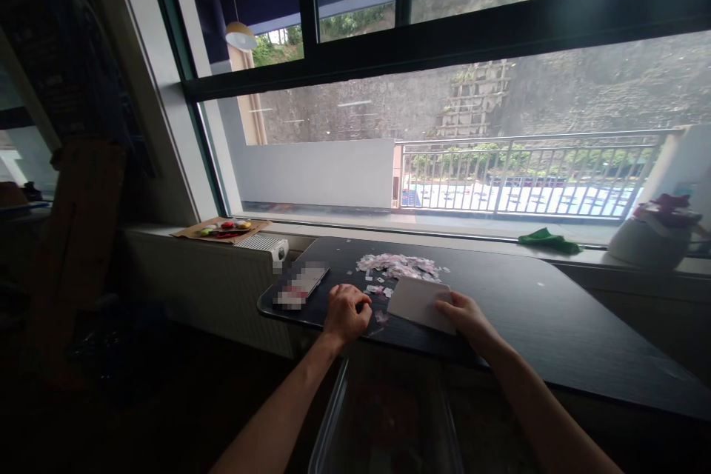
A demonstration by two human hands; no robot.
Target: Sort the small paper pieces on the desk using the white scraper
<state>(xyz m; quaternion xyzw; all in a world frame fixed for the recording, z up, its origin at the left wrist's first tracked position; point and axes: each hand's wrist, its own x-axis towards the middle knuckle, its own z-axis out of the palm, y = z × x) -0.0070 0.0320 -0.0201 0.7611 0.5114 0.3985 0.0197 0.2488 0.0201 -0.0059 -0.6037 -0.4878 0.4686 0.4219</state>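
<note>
My right hand (464, 315) grips a flat white board (418, 299) by its right edge, thumb on top, and holds it tilted above the dark table (511, 304). Behind it, a heap of small white and pink paper pieces (397, 265) lies spread on the tabletop. My left hand (347, 311) is closed at the table's front edge, left of the board, with its fingers curled in. Whatever it may hold is hidden. A few loose pieces (381, 318) lie between the two hands. To the left rests a blurred flat object (303, 286), like a phone.
A clear plastic bin (329, 415) stands below the table's front edge. On the sill are a green cloth (549, 241), a pale rounded pot (647, 241) and cardboard (192, 230) with colourful items. A radiator (222, 278) is left of the table; a window rises behind.
</note>
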